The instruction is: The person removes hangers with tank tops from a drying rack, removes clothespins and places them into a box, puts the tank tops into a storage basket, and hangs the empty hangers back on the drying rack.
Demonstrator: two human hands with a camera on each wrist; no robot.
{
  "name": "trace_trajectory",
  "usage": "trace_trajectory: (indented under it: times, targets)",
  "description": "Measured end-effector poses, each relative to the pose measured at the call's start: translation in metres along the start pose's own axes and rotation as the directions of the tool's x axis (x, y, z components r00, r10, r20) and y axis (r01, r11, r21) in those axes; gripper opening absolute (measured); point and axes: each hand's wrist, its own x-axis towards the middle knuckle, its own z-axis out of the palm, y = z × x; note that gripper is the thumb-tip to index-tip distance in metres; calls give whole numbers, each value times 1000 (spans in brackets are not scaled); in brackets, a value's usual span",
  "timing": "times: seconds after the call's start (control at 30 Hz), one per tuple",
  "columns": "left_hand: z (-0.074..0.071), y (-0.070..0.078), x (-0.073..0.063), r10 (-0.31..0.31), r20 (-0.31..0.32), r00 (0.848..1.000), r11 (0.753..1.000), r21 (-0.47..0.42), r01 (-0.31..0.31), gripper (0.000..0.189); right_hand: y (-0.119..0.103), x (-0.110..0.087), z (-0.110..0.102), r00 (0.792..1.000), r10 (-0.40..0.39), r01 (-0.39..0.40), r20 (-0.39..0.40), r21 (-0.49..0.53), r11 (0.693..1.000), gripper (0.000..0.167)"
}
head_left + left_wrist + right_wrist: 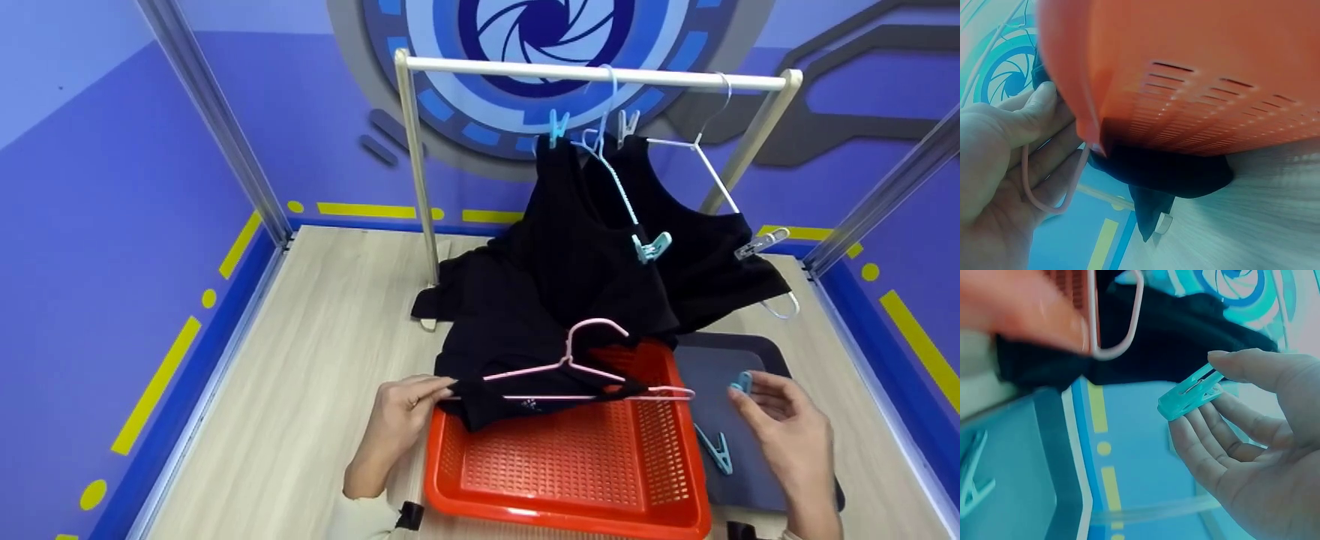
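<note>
Head view, nearest first: a red plastic basket [562,516] with perforated sides sits on a pale wood-grain surface [322,315] between a person's bare hands. To its right is a dark grey tray [750,487] with one teal clothespin [718,452] lying on it. The right hand [795,427], above the tray, pinches a second teal clothespin [1190,395] between thumb and fingertips, as the right wrist camera shows most clearly. Left of the basket, the left hand [409,405] pinches the edge of a black garment [480,405], thumb against fingers, at the left end of a pink hanger [568,361]. That hanger lies across the garment above the far part of the basket, its right end sticking out past the cloth; the garment bears a small white mark. Beyond, two black tops hang from a cream rack [517,69]. The nearer top [570,232] is on a light-blue hanger [619,187] with teal clips; the farther one [675,225] is on a white hanger [716,176] with greyish clips. Behind stands a blue-purple wall [262,112] with a circular pattern.
</note>
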Motion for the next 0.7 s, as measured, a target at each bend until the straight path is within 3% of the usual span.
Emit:
trace_trajectory:
  times: [0.27, 0.5, 0.7]
  targets:
    - [0, 2, 2, 29, -4, 1000, 999, 16, -29, 24, 21, 9, -14, 993, 119, -121, -25, -101, 988, 46]
    - [-1, 1, 0, -3, 20, 1000, 1000, 12, 2, 24, 43, 16, -17, 987, 160, -161, -26, -206, 965, 49]
    - [-1, 0, 0, -6, 22, 1000, 1000, 4, 6, 24, 62, 21, -15, 986, 163, -165, -29, -235, 958, 47]
